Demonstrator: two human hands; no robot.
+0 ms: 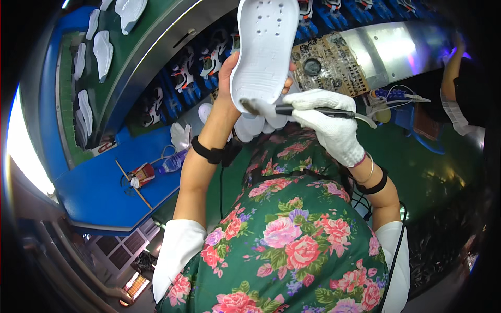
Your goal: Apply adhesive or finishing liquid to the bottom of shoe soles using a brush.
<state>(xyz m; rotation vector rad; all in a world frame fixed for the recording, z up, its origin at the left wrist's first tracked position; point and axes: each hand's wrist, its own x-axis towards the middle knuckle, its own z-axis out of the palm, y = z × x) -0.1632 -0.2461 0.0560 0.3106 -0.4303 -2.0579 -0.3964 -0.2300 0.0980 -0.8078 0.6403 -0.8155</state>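
My bare left hand (227,73) grips a white shoe sole (263,57) by its edges, with some fingertips showing at the sole's right side. The sole's inner face is turned up and has small holes toward its far end. In a white knitted glove, my right hand (331,122) is closed around a brush (284,109) with a black handle and a pale tube at its rear. The brush's dark bristles, blurred, are at the near end of the sole; whether they touch it I cannot tell. Several more white soles (249,128) lie just below my left hand.
Shoes on blue holders (182,73) line the far side. A green belt with white soles (103,52) runs at left. The blue table (94,193) bears a bottle (172,161) and a white glove (180,136). Another person's arm (453,73) shows at far right.
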